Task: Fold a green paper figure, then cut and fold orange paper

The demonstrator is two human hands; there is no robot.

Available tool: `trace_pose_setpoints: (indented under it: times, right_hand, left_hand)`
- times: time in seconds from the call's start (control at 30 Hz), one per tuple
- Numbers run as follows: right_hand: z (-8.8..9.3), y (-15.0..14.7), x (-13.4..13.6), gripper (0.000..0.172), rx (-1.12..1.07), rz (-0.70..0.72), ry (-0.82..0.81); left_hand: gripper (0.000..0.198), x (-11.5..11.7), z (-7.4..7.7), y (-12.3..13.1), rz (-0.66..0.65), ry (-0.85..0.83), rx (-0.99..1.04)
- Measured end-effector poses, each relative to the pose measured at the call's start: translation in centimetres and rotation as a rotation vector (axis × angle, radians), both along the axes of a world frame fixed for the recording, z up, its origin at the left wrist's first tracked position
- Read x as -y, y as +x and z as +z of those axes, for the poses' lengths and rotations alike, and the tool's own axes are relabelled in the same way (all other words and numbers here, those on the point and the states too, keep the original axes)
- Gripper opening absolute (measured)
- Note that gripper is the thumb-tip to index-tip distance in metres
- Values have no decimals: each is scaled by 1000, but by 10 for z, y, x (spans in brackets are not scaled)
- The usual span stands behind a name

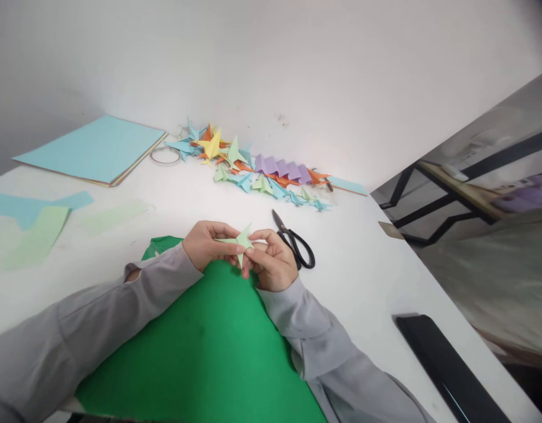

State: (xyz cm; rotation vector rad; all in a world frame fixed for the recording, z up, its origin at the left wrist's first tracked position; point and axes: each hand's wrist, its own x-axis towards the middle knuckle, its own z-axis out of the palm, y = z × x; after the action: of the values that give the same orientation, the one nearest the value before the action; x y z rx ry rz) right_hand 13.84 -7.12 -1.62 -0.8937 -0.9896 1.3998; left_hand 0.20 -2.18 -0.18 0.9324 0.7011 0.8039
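Observation:
Both hands pinch a small pale green folded paper figure [240,241] with pointed tips, held just above a dark green mat [200,352]. My left hand [207,244] grips its left side with closed fingers. My right hand [273,261] pinches its right side and lower tip. Grey sleeves cover both forearms.
Black scissors [295,242] lie right beside my right hand. A pile of coloured folded paper figures [253,167] lines the far wall, with a tape roll [165,155] and a stack of coloured sheets [92,150] to the left. Paper offcuts [33,226] lie left. A black flat object [447,367] lies near right.

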Motion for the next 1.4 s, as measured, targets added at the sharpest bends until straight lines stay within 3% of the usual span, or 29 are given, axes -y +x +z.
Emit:
trace_pose_setpoints:
  times: [0.2, 0.3, 0.4, 0.5, 0.6, 0.83, 1.0, 1.13, 1.4]
  right_hand:
    - [-2, -1, -1, 19, -48, 6, 17]
    - [-3, -2, -2, 19, -43, -17, 26]
    - [-5, -3, -2, 21, -44, -46, 47]
    - [-6, -5, -2, 24, -45, -32, 71]
    - [-4, -6, -1, 25, -44, -18, 59]
    - [2, -2, 2, 22, -62, 21, 1]
    - [-4, 0, 0, 23, -80, 36, 7]
    - [-8, -3, -1, 25, 51, -47, 14]
    - [-1, -7, 1, 31, 80, -69, 2]
  left_hand:
    - [23, 1, -2, -1, -9, 112, -15]
    - [26, 3, -1, 1, 85, 149, -30]
    - [39, 5, 2, 3, 201, 103, -10]
    - [46, 7, 5, 4, 230, -3, 21]
    - [50, 5, 7, 2, 194, -39, 4]
    - [50, -3, 5, -3, 72, 101, -90]
    - [53, -2, 5, -3, 56, 130, -102]
    - [56, -1, 6, -3, 70, 130, -134]
    - [55, 1, 4, -2, 118, 8, 3]
